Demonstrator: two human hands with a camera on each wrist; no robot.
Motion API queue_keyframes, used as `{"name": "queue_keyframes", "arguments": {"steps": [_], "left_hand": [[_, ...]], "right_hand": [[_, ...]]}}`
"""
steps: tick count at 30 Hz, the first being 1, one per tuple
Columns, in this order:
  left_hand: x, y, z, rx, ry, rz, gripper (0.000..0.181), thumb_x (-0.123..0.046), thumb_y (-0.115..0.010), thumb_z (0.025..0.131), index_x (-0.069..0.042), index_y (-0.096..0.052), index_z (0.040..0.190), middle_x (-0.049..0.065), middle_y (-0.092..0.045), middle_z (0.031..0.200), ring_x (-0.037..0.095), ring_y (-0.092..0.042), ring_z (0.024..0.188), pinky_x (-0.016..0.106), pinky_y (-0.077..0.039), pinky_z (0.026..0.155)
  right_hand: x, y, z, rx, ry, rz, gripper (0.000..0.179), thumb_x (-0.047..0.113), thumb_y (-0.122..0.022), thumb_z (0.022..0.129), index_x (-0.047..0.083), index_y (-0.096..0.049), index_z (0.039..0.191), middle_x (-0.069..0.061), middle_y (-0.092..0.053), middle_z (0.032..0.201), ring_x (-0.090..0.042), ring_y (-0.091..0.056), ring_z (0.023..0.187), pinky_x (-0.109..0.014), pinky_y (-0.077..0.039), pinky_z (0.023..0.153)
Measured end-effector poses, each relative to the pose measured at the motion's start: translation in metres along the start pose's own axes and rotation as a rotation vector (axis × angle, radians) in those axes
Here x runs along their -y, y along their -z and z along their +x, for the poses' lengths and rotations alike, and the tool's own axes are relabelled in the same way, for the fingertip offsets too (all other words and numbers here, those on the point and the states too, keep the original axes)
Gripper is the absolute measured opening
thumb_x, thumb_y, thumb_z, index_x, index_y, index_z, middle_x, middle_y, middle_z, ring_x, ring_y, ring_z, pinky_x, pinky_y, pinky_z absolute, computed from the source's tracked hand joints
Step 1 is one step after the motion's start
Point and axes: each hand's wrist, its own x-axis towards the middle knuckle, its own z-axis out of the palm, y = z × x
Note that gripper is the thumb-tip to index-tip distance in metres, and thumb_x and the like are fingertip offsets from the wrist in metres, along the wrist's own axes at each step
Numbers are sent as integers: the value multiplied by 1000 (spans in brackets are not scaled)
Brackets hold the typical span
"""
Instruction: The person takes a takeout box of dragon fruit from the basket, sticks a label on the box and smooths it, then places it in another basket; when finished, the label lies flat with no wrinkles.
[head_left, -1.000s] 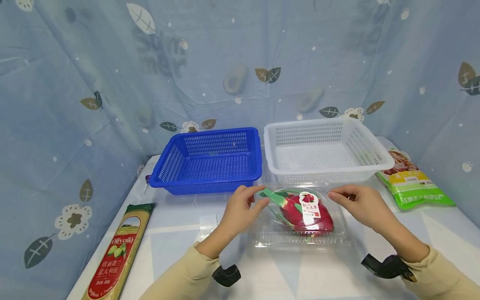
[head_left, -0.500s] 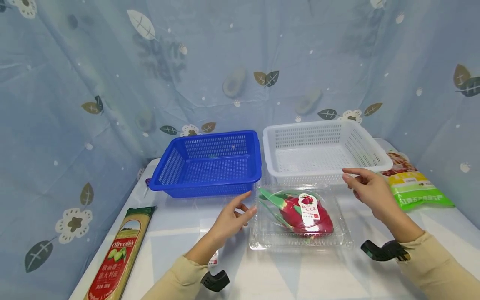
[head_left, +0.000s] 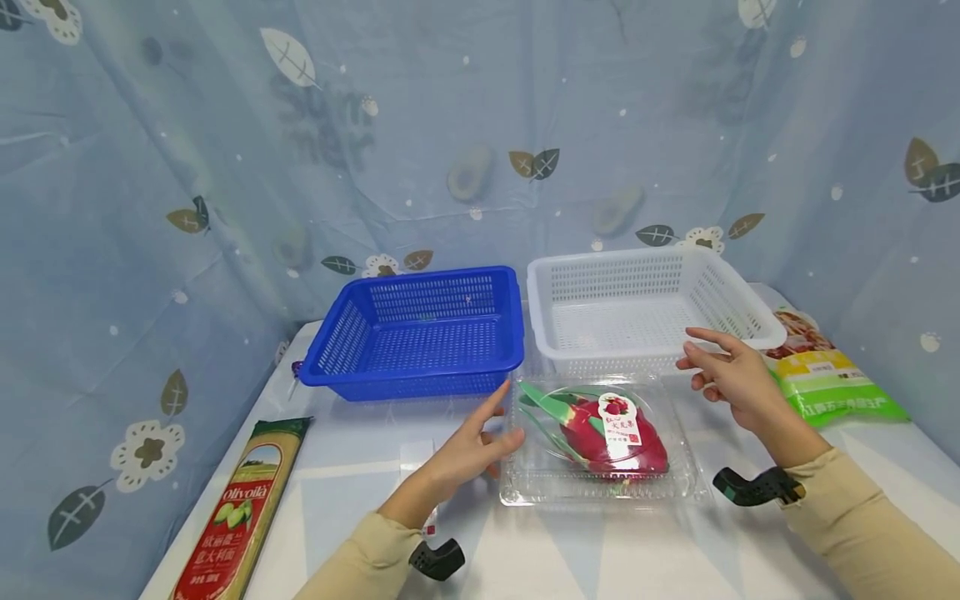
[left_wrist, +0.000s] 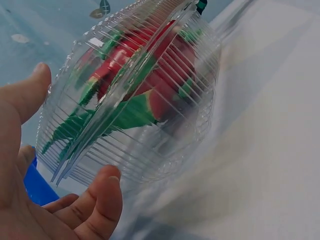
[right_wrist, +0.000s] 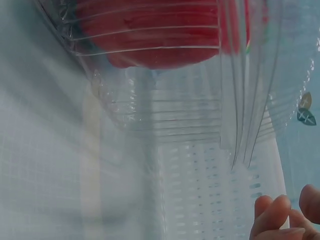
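Observation:
A clear plastic clamshell box [head_left: 521, 492] lies closed on the table, with a red dragon fruit [head_left: 581, 429] with green tips inside it. A white label [head_left: 621, 429] with red print is stuck on its lid. My left hand [head_left: 461, 454] is at the box's left side, thumb and forefinger spread; in the left wrist view the thumb and fingers lie right beside the ribbed wall. My right hand [head_left: 738, 387] hovers off the box's right back corner, fingers relaxed and holding nothing. The right wrist view shows only those fingertips [right_wrist: 272, 217], apart from the box's rim.
Behind the box stand a blue basket [head_left: 420, 385] and a white basket [head_left: 652, 354]. A pasta pack [head_left: 240, 508] lies at left, a green-and-yellow food bag [head_left: 832, 387] at right. A small clear packet [head_left: 416, 454] lies partly under my left forearm. Curtains surround the table.
Both hands have come away from the box's lid, the right going outward and back. My left hand moved left off the edge, then slightly back toward it. The box stays in place.

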Motion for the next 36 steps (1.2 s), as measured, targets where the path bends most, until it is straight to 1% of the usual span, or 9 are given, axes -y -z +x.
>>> {"name": "queue_keyframes", "arguments": {"steps": [8,12,16,22,24,27,29,31,36], "left_hand": [[-2,-3,5,21,-40,-4,80,-47,-67,91,-47,-18,154,10,-18,162,14,-52,74,29,-50,62],[-4,-4,9,31,-50,8,73,-44,-68,91,-47,-27,152,9,-14,163,17,-55,78,29,-50,60],[-6,-5,11,48,-56,-2,65,-41,-69,91,-44,-38,147,12,-15,161,23,-60,84,30,-52,60],[-7,-6,14,80,-35,-33,63,-39,-70,90,-43,-40,145,10,-16,159,25,-64,86,30,-52,52],[-7,-6,14,92,-28,-45,63,-37,-70,91,-43,-40,145,8,-16,159,25,-65,86,30,-52,50],[-6,-6,15,110,-27,-73,64,-33,-71,91,-40,-39,146,7,-18,159,24,-65,82,29,-51,48],[-5,-6,16,116,-30,-87,65,-30,-71,91,-38,-39,147,7,-21,158,22,-64,72,29,-50,47],[-4,-6,16,117,-32,-100,66,-27,-72,90,-36,-40,147,7,-22,158,19,-60,64,28,-49,45],[-3,-6,18,109,-35,-120,67,-24,-74,89,-35,-41,147,8,-24,157,14,-54,52,28,-48,44]], "right_hand": [[-5,3,3,12,-19,67,71,45,-57,97,15,-30,155,17,-71,84,-8,-60,62,-20,-49,55],[-7,5,5,23,-26,112,66,45,-59,95,19,-35,152,16,-72,83,-9,-60,62,-19,-48,55],[-7,6,7,27,-43,116,64,47,-59,95,22,-38,150,17,-72,83,-9,-61,62,-19,-47,54],[-8,7,8,40,-53,130,61,47,-59,95,24,-40,148,16,-73,82,-9,-62,61,-19,-46,53],[-8,7,8,49,-50,152,55,46,-60,94,28,-45,144,15,-73,82,-9,-62,61,-18,-45,52],[-9,7,8,68,-45,190,37,44,-61,94,35,-55,130,13,-74,82,-10,-62,60,-18,-45,52],[-9,7,8,82,-43,215,23,42,-62,94,40,-59,117,12,-74,82,-10,-63,60,-18,-45,51],[-9,6,8,92,-39,234,16,41,-62,95,42,-60,111,11,-75,83,-10,-63,60,-19,-46,51],[-9,6,10,102,-14,250,14,37,-62,96,40,-62,110,11,-75,83,-9,-64,60,-19,-45,50]]}}
